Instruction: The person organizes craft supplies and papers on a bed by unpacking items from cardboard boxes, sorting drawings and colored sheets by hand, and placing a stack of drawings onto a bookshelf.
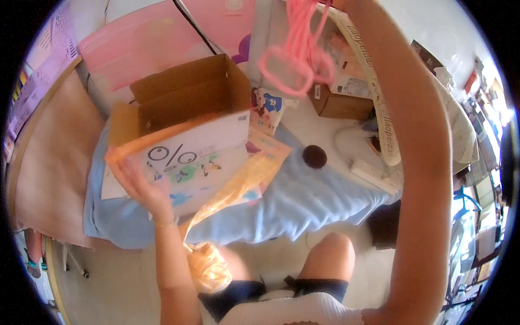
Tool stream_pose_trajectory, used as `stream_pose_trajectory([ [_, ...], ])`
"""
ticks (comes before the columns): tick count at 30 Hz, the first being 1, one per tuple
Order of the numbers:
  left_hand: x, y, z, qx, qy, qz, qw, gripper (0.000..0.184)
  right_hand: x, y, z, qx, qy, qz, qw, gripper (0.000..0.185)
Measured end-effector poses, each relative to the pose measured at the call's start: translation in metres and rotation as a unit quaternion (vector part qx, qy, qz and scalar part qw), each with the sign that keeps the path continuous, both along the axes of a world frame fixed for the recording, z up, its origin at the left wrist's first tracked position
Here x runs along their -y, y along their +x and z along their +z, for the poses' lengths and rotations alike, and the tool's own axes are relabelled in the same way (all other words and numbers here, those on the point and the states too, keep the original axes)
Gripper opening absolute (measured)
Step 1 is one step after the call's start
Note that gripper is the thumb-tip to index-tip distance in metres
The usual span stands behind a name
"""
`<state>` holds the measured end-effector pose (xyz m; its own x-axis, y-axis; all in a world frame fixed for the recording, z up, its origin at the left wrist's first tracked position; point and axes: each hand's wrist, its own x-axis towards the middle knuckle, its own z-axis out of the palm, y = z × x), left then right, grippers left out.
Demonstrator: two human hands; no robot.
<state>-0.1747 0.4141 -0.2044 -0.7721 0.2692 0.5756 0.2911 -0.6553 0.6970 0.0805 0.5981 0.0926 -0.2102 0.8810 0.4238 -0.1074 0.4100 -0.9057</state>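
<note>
While your left hand (pixel 140 187) meets the open box (pixel 211 142) at its near-left side, likely steadying it — grip too blurred to tell — your right hand (pixel 342 4), well apart, clutches pink loops (pixel 300 30) beyond the box's right side, letting them dangle.

One head-worn view looks forward and down; the hands (pixel 142 188) are near.
</note>
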Motion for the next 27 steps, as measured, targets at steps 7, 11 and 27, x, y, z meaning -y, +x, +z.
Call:
stream_pose_trajectory([
  [7,0.004,-0.01,-0.002,0.006,-0.002,-0.072,0.997,0.049,-0.06,-0.004,-0.073,0.303,0.424,-0.349,0.779,0.015],
  [11,0.004,-0.017,0.0,0.023,-0.004,-0.084,0.996,0.042,-0.074,-0.003,-0.113,0.5,0.412,-0.357,0.673,0.024],
  [27,0.077,-0.012,-0.029,-0.24,-0.099,-0.053,0.964,0.017,-0.145,0.063,-0.18,0.361,0.13,-0.348,0.855,0.035],
])
